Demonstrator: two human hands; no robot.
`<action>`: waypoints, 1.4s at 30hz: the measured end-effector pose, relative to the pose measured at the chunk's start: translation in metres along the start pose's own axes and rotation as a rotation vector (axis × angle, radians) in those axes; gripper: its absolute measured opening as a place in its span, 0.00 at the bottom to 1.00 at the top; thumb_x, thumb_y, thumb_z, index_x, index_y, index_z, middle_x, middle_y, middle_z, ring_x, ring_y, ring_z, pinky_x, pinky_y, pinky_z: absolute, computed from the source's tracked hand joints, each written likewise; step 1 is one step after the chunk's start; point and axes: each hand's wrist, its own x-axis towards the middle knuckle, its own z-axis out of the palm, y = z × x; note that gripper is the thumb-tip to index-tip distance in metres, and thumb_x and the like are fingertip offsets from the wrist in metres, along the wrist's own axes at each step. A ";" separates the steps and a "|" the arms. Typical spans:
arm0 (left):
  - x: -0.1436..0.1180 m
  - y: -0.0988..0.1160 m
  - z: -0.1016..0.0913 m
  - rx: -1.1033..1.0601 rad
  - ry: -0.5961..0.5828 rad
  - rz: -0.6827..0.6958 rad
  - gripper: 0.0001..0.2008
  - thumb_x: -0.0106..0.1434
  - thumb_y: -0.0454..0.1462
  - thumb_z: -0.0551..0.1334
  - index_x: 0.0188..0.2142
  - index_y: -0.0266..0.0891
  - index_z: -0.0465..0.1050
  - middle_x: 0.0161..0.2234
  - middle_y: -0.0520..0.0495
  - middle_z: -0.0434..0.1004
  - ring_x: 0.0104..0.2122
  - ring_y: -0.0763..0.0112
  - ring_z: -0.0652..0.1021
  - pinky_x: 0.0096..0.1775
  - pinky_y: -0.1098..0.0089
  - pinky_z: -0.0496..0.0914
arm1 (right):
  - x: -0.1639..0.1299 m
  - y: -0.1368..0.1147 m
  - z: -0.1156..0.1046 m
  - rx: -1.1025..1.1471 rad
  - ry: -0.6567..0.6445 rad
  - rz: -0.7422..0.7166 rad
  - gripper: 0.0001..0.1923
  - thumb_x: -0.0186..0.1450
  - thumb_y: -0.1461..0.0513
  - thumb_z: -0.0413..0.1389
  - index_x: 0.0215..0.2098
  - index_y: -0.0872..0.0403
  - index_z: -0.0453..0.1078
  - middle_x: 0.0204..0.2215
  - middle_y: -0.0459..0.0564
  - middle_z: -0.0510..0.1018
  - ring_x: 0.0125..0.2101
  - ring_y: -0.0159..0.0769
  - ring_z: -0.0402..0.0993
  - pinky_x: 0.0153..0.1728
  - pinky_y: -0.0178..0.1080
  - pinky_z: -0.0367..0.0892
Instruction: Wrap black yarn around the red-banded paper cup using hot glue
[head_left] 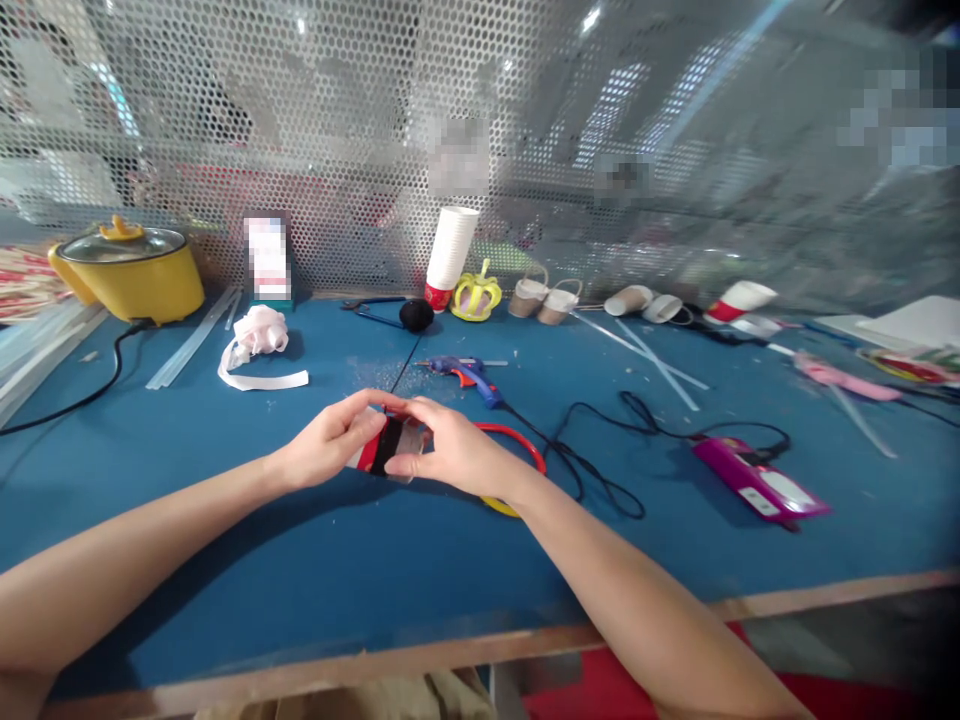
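My left hand (334,437) and my right hand (450,452) meet over the middle of the blue table (225,560). Between them they hold a paper cup (384,445) lying on its side, red and white with a black band around it. My right thumb and fingers press on the black band. A red and yellow ring-shaped piece (517,450) lies on the table just behind my right wrist. A blue glue gun (469,372) rests a little beyond my hands.
A yellow electric pot (127,270) stands at the back left, with white ribbon (259,345) near it. A stack of white cups (450,250), a yellow crown (476,293), small cup baskets (544,298) and loose cups line the mesh wall. A magenta packet (757,480) and black cords lie right.
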 end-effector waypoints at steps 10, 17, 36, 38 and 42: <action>-0.001 0.005 0.004 0.071 0.072 -0.078 0.13 0.64 0.43 0.49 0.33 0.36 0.63 0.24 0.54 0.64 0.23 0.79 0.64 0.26 0.77 0.60 | 0.003 0.009 -0.001 0.213 -0.071 -0.002 0.27 0.56 0.53 0.58 0.51 0.57 0.63 0.47 0.57 0.70 0.45 0.41 0.68 0.45 0.44 0.65; -0.004 0.011 0.005 0.152 0.049 -0.069 0.13 0.64 0.43 0.48 0.31 0.37 0.61 0.22 0.55 0.61 0.22 0.78 0.62 0.24 0.76 0.59 | 0.042 0.024 -0.013 0.721 0.090 0.348 0.13 0.65 0.54 0.46 0.39 0.56 0.62 0.37 0.55 0.74 0.31 0.31 0.73 0.33 0.36 0.70; -0.003 0.002 0.006 0.181 0.173 -0.072 0.10 0.64 0.42 0.49 0.30 0.39 0.58 0.19 0.58 0.60 0.20 0.78 0.63 0.24 0.75 0.58 | 0.051 0.051 -0.068 -0.464 0.283 0.442 0.09 0.61 0.62 0.49 0.29 0.57 0.70 0.30 0.59 0.77 0.36 0.45 0.73 0.36 0.42 0.64; -0.003 0.000 0.006 0.193 0.176 -0.064 0.09 0.64 0.42 0.49 0.30 0.39 0.58 0.18 0.58 0.60 0.20 0.78 0.63 0.24 0.75 0.58 | 0.037 0.071 -0.071 -0.481 0.246 0.520 0.04 0.56 0.63 0.55 0.24 0.55 0.69 0.26 0.58 0.77 0.34 0.46 0.73 0.34 0.42 0.65; -0.003 -0.002 0.008 0.220 0.170 -0.047 0.09 0.64 0.41 0.49 0.30 0.39 0.58 0.18 0.59 0.60 0.19 0.78 0.64 0.23 0.75 0.58 | 0.026 0.094 -0.058 -0.449 0.243 0.587 0.02 0.50 0.67 0.58 0.23 0.56 0.70 0.27 0.59 0.77 0.36 0.48 0.73 0.35 0.42 0.66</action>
